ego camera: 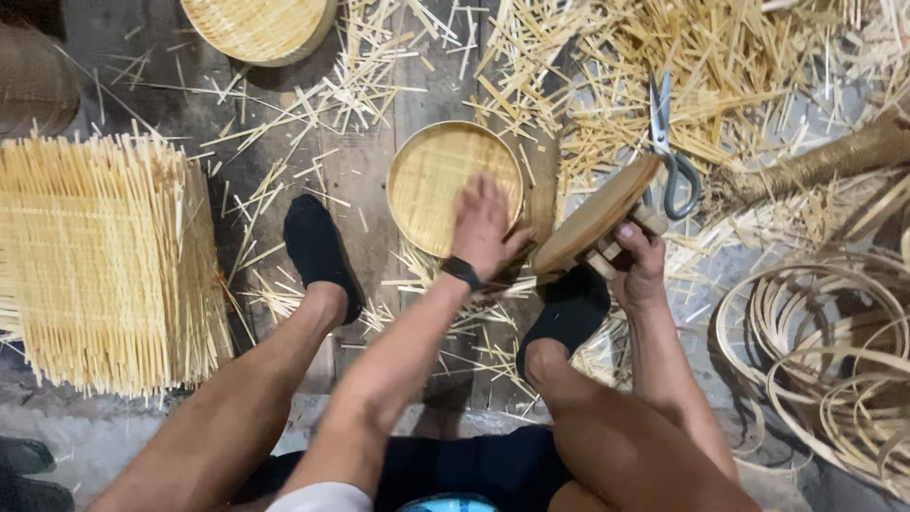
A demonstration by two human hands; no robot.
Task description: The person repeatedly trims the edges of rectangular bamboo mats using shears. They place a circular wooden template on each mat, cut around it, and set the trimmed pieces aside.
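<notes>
Two hands are seen at work in the head view, low over a dark wooden plank floor (417, 104) littered with pale bamboo splinters. The left hand (483, 228) is laid flat, fingers spread, on the near right rim of a round shallow woven bamboo tray (436, 180) resting on the floor between the feet; nothing is gripped, it's just pressed down on the weave. A black wristband (462, 272) is worn on that wrist. The right hand (643, 261) is closed around the blocky underside of a round wooden disc mould (595, 216), which is held tilted just right of the tray, its lower edge near the tray's rim.

Grey-handled scissors (669, 142) are left lying on the splinter heap (720, 66) just beyond the disc. A tall stack of square woven bamboo mats (104, 265) with bristly ends is piled at the floor's left side. Another round woven tray (256, 28) is cut off at the far edge. Coiled thin bamboo strip hoops (834, 360) are heaped at the right. Black socks (318, 251) are worn on both feet.
</notes>
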